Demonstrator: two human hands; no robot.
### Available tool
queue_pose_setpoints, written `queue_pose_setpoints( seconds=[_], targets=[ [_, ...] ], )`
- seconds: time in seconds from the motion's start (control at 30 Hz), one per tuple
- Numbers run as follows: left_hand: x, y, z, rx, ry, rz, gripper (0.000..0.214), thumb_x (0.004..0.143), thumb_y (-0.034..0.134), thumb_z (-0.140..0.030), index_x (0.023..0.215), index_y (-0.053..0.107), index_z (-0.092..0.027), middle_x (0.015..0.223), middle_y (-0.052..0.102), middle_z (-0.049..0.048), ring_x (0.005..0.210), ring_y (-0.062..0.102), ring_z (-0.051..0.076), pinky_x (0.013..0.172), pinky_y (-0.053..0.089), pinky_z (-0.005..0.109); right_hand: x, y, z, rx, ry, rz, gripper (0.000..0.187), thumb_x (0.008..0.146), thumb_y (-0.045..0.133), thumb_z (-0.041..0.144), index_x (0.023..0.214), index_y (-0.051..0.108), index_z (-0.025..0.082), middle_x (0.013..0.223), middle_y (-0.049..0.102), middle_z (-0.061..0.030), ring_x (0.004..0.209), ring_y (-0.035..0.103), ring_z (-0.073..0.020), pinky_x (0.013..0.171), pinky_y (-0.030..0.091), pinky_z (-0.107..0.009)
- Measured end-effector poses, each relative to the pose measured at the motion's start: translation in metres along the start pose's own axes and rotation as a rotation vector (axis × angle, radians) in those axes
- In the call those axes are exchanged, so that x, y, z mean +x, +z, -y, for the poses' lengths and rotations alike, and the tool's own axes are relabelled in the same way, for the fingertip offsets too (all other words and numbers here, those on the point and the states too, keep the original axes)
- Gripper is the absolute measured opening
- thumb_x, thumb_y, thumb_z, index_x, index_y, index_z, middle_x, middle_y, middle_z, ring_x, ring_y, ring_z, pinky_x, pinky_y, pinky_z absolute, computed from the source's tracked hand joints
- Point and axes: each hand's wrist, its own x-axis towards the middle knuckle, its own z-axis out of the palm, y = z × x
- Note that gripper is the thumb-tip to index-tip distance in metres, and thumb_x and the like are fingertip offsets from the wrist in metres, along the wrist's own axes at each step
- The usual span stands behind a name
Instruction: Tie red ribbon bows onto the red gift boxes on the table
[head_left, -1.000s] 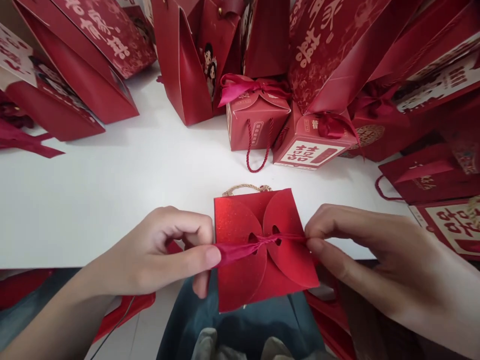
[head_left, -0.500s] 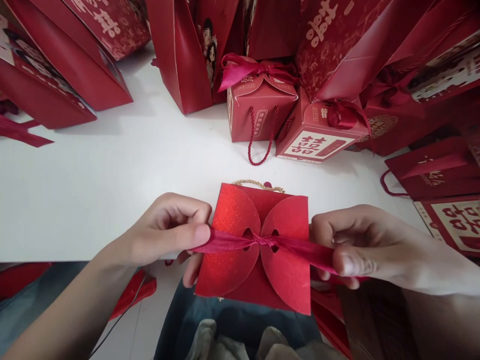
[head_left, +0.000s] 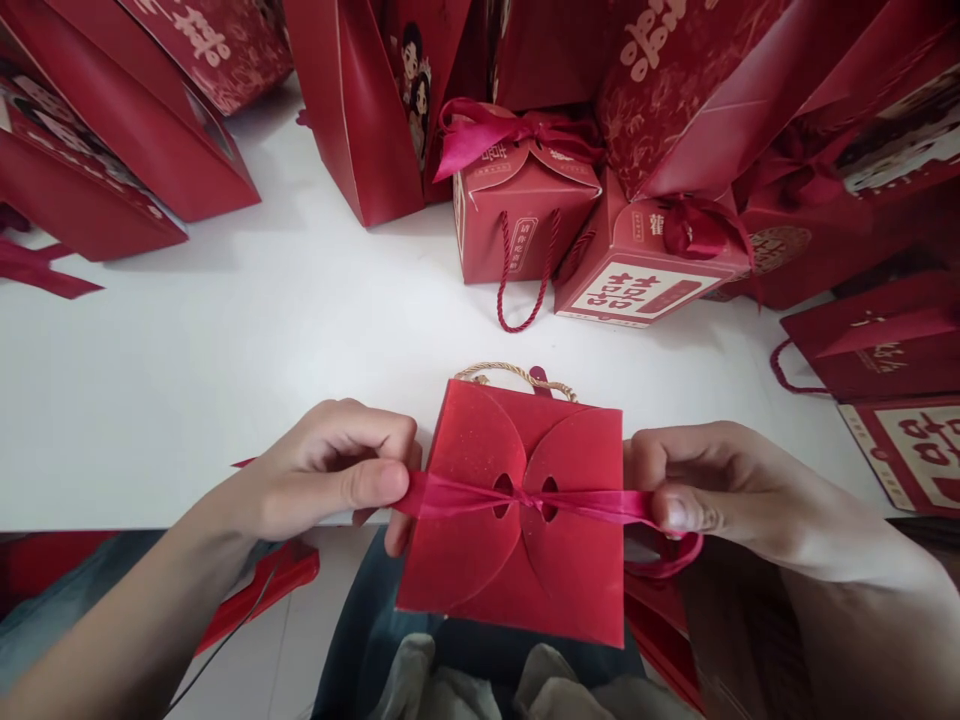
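A square red gift box with curved overlapping top flaps sits at the table's front edge, its near part over my lap. A magenta ribbon crosses its top through two slots and is twisted into a tight knot between them. My left hand pinches the ribbon at the box's left side, thumb on top. My right hand pinches the other length beyond the right edge, and a loose loop hangs below its fingers. Behind the box lies a gold cord handle.
Two small red boxes with bows, one upright box and another box, stand behind on the white table. Tall red gift boxes line the back and left. More red packages crowd the right.
The ribbon is drawn straighter and flatter across the box, with its knot tighter. The box and my hands sit slightly lower in view, and the flaps lie flatter.
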Motion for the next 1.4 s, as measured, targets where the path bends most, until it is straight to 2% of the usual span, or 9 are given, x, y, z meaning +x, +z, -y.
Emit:
queue_pose_setpoints(
  seconds=[0.13, 0.3, 0.43, 0.57, 0.63, 0.73, 0.8, 1.07, 1.4],
  targets=[
    [0.003, -0.002, 0.006, 0.093, 0.012, -0.003, 0.049, 0.079, 0.059, -0.059, 0.052, 0.044, -0.02, 0.046, 0.059, 0.0023, 0.038, 0.044, 0.01, 0.036, 0.027, 0.023, 0.009, -0.001, -0.01, -0.007, -0.041, -0.009, 0.046, 0.071, 0.07, 0.059, 0.063, 0.054, 0.017, 0.054, 0.043, 0.0041, 0.049, 0.036, -0.0077, 0.045, 0.025, -0.022],
    [0.007, 0.009, 0.018, 0.025, 0.065, -0.043, 0.052, 0.078, 0.059, -0.061, 0.054, 0.039, -0.019, 0.046, 0.056, 0.0005, 0.039, 0.045, 0.009, 0.04, 0.03, 0.021, 0.022, 0.005, -0.017, 0.052, -0.093, -0.044, 0.05, 0.064, 0.074, 0.061, 0.064, 0.056, 0.015, 0.06, 0.051, 0.0023, 0.054, 0.043, -0.0084, 0.051, 0.034, -0.022],
    [-0.019, -0.011, -0.012, 0.104, 0.138, -0.213, 0.05, 0.074, 0.065, -0.061, 0.055, 0.043, -0.02, 0.044, 0.052, -0.0019, 0.041, 0.047, 0.01, 0.041, 0.029, 0.021, 0.026, 0.015, -0.022, 0.069, -0.165, -0.114, 0.048, 0.064, 0.076, 0.059, 0.069, 0.059, 0.014, 0.063, 0.057, 0.0007, 0.057, 0.05, -0.0104, 0.058, 0.041, -0.025],
    [-0.044, -0.021, -0.047, 0.127, 0.208, -0.24, 0.037, 0.078, 0.065, -0.053, 0.062, 0.053, -0.022, 0.053, 0.058, -0.0035, 0.049, 0.055, 0.01, 0.043, 0.033, 0.019, 0.032, 0.025, -0.024, 0.09, -0.225, -0.176, 0.05, 0.059, 0.077, 0.06, 0.071, 0.06, 0.015, 0.067, 0.06, -0.0007, 0.06, 0.055, -0.0135, 0.064, 0.046, -0.03],
    [-0.035, -0.004, -0.041, 0.072, 0.259, -0.233, 0.046, 0.076, 0.062, -0.059, 0.057, 0.048, -0.02, 0.048, 0.055, -0.0029, 0.046, 0.053, 0.01, 0.043, 0.033, 0.02, 0.032, 0.028, -0.019, 0.037, -0.265, -0.225, 0.052, 0.058, 0.077, 0.062, 0.068, 0.057, 0.015, 0.066, 0.059, -0.0001, 0.06, 0.054, -0.0135, 0.063, 0.046, -0.029],
    [-0.007, 0.028, -0.012, 0.042, 0.259, -0.209, 0.057, 0.07, 0.062, -0.069, 0.052, 0.041, -0.019, 0.043, 0.054, -0.001, 0.04, 0.051, 0.011, 0.043, 0.036, 0.022, 0.025, 0.03, -0.005, -0.023, -0.349, -0.29, 0.049, 0.065, 0.073, 0.062, 0.068, 0.054, 0.017, 0.063, 0.055, 0.0021, 0.057, 0.051, -0.012, 0.058, 0.043, -0.026],
    [0.004, 0.038, 0.003, 0.013, 0.273, -0.219, 0.057, 0.07, 0.061, -0.07, 0.054, 0.041, -0.019, 0.045, 0.056, -0.0002, 0.041, 0.052, 0.011, 0.044, 0.037, 0.022, 0.022, 0.03, 0.003, -0.03, -0.403, -0.3, 0.046, 0.069, 0.07, 0.061, 0.071, 0.053, 0.019, 0.064, 0.054, 0.0027, 0.057, 0.05, -0.0116, 0.057, 0.042, -0.025],
    [-0.008, 0.024, 0.012, 0.013, 0.263, -0.181, 0.048, 0.078, 0.063, -0.056, 0.057, 0.052, -0.014, 0.053, 0.06, 0.0014, 0.048, 0.054, 0.009, 0.047, 0.039, 0.019, 0.043, 0.025, -0.013, -0.099, -0.415, -0.236, 0.042, 0.075, 0.065, 0.061, 0.072, 0.057, 0.02, 0.071, 0.058, 0.0003, 0.065, 0.054, -0.0142, 0.064, 0.045, -0.026],
    [-0.017, 0.03, 0.017, 0.005, 0.113, -0.232, 0.05, 0.08, 0.057, -0.061, 0.061, 0.048, -0.015, 0.055, 0.056, -0.0011, 0.049, 0.053, 0.009, 0.047, 0.044, 0.018, 0.032, 0.031, -0.013, -0.099, -0.365, -0.193, 0.04, 0.078, 0.063, 0.059, 0.071, 0.057, 0.02, 0.059, 0.059, 0.0017, 0.054, 0.055, -0.0131, 0.056, 0.045, -0.026]
  ],
)
